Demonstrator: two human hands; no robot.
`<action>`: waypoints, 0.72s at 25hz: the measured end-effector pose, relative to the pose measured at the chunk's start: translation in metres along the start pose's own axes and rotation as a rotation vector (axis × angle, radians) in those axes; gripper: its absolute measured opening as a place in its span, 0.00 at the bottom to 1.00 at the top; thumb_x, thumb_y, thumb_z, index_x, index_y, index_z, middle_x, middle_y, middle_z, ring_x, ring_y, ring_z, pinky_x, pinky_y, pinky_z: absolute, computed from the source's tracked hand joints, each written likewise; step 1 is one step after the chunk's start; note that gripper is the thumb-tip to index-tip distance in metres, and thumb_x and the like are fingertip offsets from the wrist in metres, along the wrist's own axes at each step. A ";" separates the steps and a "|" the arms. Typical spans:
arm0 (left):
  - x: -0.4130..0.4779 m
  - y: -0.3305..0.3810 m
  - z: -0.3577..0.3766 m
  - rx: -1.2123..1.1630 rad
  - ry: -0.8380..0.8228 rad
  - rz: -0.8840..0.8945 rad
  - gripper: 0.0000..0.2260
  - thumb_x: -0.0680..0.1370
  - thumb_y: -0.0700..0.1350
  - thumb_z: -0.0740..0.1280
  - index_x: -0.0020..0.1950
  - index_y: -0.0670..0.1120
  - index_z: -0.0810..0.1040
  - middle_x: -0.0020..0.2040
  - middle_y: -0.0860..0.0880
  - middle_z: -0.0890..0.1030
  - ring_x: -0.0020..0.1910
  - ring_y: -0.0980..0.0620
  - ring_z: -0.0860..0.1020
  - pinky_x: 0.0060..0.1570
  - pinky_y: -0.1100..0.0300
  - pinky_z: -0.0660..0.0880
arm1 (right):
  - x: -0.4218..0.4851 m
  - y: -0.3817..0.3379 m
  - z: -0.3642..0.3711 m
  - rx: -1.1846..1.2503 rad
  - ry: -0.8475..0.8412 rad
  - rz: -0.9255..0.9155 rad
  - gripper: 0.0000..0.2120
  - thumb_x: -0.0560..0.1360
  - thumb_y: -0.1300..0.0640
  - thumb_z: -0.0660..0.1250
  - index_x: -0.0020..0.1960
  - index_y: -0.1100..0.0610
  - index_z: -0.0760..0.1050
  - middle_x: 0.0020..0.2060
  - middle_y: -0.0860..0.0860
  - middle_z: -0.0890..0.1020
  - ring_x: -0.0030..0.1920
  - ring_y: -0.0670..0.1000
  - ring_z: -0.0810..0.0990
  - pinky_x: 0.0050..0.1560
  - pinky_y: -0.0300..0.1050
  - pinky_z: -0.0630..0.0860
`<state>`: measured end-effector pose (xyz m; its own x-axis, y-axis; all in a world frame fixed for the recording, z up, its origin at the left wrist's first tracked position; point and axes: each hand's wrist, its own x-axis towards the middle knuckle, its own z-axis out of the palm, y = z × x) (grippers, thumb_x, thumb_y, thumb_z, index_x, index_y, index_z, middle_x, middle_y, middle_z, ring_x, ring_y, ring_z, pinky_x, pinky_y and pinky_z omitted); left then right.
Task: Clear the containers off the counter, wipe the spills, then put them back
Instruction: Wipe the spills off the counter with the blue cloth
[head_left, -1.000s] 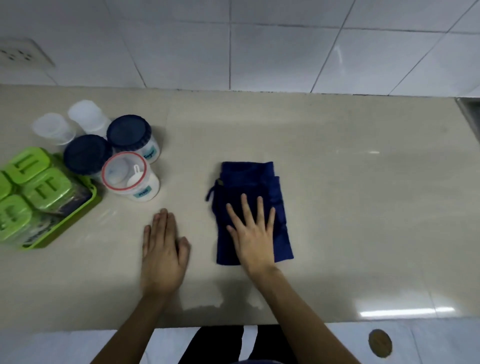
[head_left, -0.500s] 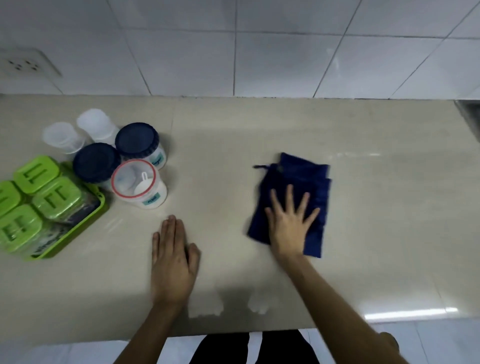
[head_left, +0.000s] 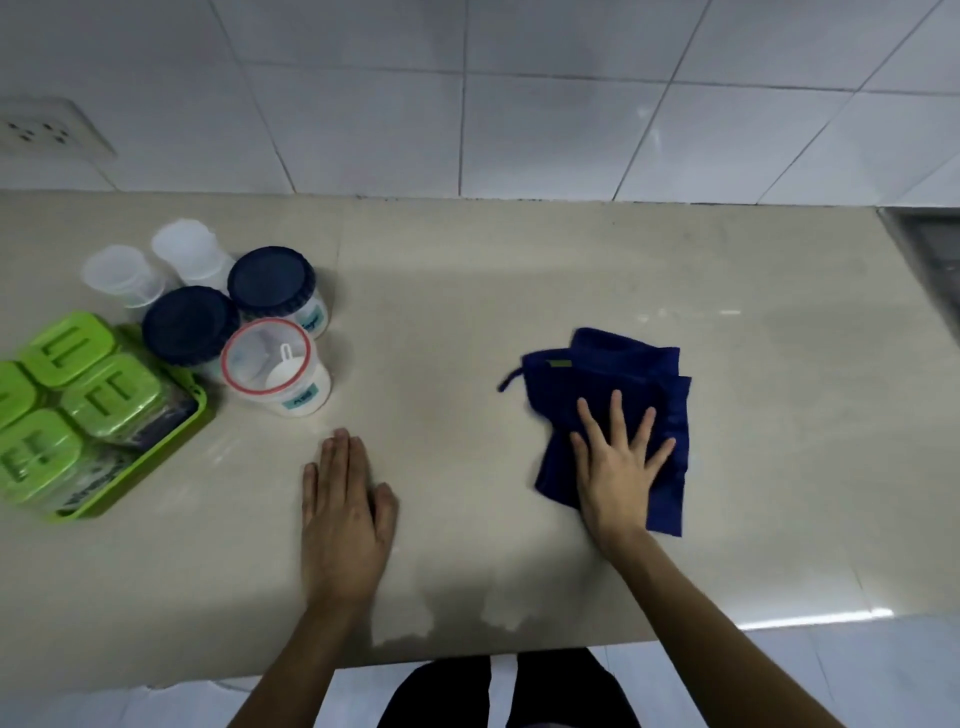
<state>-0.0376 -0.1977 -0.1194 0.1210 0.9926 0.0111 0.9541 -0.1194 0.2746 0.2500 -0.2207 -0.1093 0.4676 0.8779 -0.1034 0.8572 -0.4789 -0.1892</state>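
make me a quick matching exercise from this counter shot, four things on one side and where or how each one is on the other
Things:
1. cloth
2. left hand
3. red-rimmed jar
4. green-lidded boxes

Places or states:
A. in a green tray at the far left
B. open-topped, white scoop inside
C. flat on bare counter
D. pressed under the right hand

Pairs: 1-D, 2-C, 3-B, 4-A

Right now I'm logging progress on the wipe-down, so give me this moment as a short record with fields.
stage: wiping
right hand: flat, fingers spread, pressing the blue cloth
left hand: flat on the bare counter, holding nothing
jars: grouped at the counter's left, two with dark blue lids, one red-rimmed with a scoop inside
green tray: far left, holding green-lidded containers
containers put back: not yet
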 end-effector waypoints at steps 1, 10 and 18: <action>-0.001 -0.001 0.000 0.000 0.003 0.005 0.26 0.78 0.48 0.53 0.75 0.37 0.62 0.76 0.40 0.62 0.77 0.45 0.59 0.76 0.46 0.54 | -0.004 -0.017 0.004 -0.016 -0.020 -0.038 0.27 0.77 0.40 0.41 0.74 0.42 0.57 0.77 0.52 0.56 0.76 0.66 0.46 0.70 0.74 0.43; -0.004 -0.001 0.003 0.012 0.011 0.011 0.26 0.79 0.49 0.49 0.74 0.36 0.63 0.75 0.39 0.63 0.76 0.43 0.61 0.74 0.44 0.57 | -0.054 0.003 0.009 -0.126 -0.037 -0.361 0.24 0.79 0.42 0.44 0.73 0.43 0.61 0.75 0.52 0.64 0.74 0.65 0.60 0.69 0.67 0.51; -0.049 0.084 0.003 -0.196 0.012 0.096 0.26 0.80 0.51 0.50 0.76 0.41 0.59 0.78 0.46 0.59 0.77 0.50 0.55 0.77 0.57 0.47 | -0.048 0.059 -0.009 -0.081 -0.123 -0.148 0.27 0.78 0.38 0.35 0.74 0.41 0.56 0.76 0.57 0.60 0.74 0.70 0.52 0.68 0.76 0.50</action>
<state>0.0378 -0.2567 -0.0999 0.2042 0.9772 0.0578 0.8667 -0.2079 0.4534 0.2796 -0.2911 -0.1062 0.3098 0.9296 -0.1998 0.9315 -0.3389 -0.1322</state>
